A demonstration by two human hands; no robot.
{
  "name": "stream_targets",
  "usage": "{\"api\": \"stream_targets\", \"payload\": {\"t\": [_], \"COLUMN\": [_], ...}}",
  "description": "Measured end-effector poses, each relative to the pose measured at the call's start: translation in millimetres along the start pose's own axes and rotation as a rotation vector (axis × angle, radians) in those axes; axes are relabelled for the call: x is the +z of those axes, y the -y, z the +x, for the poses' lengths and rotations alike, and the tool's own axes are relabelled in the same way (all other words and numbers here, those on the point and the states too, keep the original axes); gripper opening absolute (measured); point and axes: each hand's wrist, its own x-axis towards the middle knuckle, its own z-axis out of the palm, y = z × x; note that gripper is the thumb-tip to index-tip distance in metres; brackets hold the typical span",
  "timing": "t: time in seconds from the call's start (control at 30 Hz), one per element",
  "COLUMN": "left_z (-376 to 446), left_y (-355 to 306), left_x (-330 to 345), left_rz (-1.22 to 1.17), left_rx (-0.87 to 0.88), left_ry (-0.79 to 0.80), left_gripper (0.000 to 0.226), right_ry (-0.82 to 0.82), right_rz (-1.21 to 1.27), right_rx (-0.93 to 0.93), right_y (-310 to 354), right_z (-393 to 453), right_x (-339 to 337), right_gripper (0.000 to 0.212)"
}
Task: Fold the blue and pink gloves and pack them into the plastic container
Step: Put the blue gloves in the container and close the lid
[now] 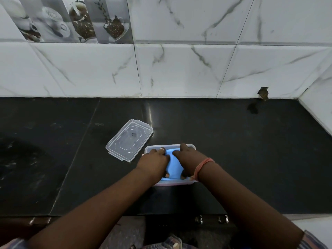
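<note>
A clear plastic container (152, 147) sits on the black countertop near its front edge. A folded blue glove (174, 166) lies inside it, on top. A thin strip of pink shows through the container's near wall, under the blue. My left hand (154, 163) and my right hand (188, 159) both rest on the blue glove inside the container, fingers spread and pressing down, thumbs at the near side. A pink band circles my right wrist.
The container's clear lid (129, 140) lies flat on the black countertop (251, 159) just to the upper left of the container. White marble tiles form the back wall and the right corner. Drawer handles show below the counter's front edge.
</note>
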Motion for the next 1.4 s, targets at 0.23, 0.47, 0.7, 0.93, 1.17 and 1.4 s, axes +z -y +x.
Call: {"api": "stream_targets", "payload": {"t": [0.23, 0.47, 0.7, 0.93, 1.17, 1.4], "left_z": [11, 16, -5, -13, -27, -25], "left_y": [0, 0, 30, 100, 115, 106], "left_x": [12, 20, -11, 30, 58, 26], "left_rz": [-0.033, 0.025, -0.225, -0.287, -0.021, -0.369], "left_rx": [-0.012, -0.017, -0.14, -0.56, -0.471, -0.344], "left_ry": [0.047, 0.063, -0.481, -0.285, -0.249, -0.477], "left_gripper": [0.083, 0.092, 0.027, 0.037, 0.015, 0.051], "right_ry": [-0.01, -0.033, -0.033, -0.401, -0.536, -0.668], "right_rz": [-0.011, -0.002, 0.13, 0.58, 0.764, 0.85], "right_rx": [0.053, 0.07, 0.069, 0.21, 0.208, 0.173], "right_y": [13, 19, 7, -12, -6, -8], "right_z": [4, 8, 1, 1, -3, -3], "right_x": [8, 11, -3, -38, -20, -14], "right_gripper": [0.072, 0.065, 0.056, 0.011, 0.02, 0.03]}}
